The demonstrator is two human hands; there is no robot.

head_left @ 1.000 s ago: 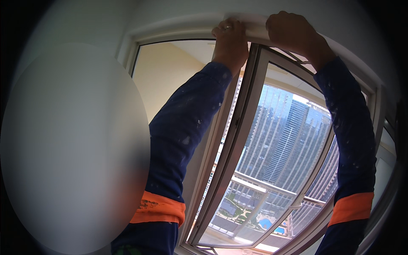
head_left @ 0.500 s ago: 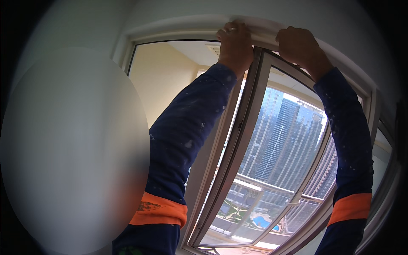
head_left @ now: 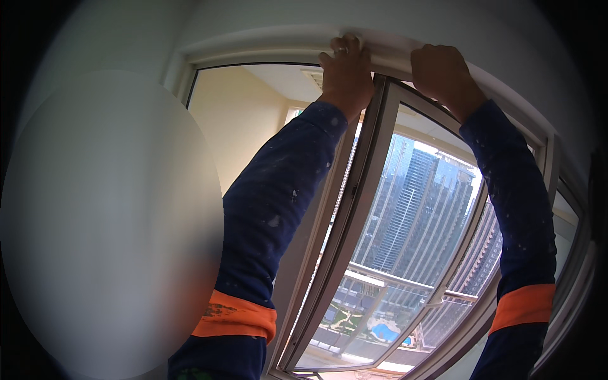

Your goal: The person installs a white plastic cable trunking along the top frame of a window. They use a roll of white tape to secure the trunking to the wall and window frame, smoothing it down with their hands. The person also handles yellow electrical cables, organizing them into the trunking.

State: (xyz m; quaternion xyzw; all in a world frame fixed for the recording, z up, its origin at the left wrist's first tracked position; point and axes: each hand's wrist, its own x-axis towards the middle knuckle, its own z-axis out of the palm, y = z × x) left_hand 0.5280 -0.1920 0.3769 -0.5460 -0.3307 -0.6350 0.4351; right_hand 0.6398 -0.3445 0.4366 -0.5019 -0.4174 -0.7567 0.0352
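Both my arms reach up to the top of a beige window frame (head_left: 259,57), in navy sleeves with orange bands and pale specks. My left hand (head_left: 348,79) rests against the upper frame and the wall edge above it, its fingers bent but apart. To its right, my right hand (head_left: 443,76) is closed, knuckles up, at the same top edge. Whatever its fingers may hold is hidden behind the hand. Below and between the hands, a tilted glazed window sash (head_left: 369,209) stands ajar in the frame.
A white wall (head_left: 430,25) runs above the frame. Through the glass show a balcony railing (head_left: 405,278), tall towers (head_left: 411,196) and a blue pool (head_left: 385,331). A blurred oval covers much of the left side. Another window part (head_left: 567,221) stands at far right.
My left hand has shifted slightly left and down, and its fingers look more spread. The right hand stays closed near the same spot. The whole view has moved a little.
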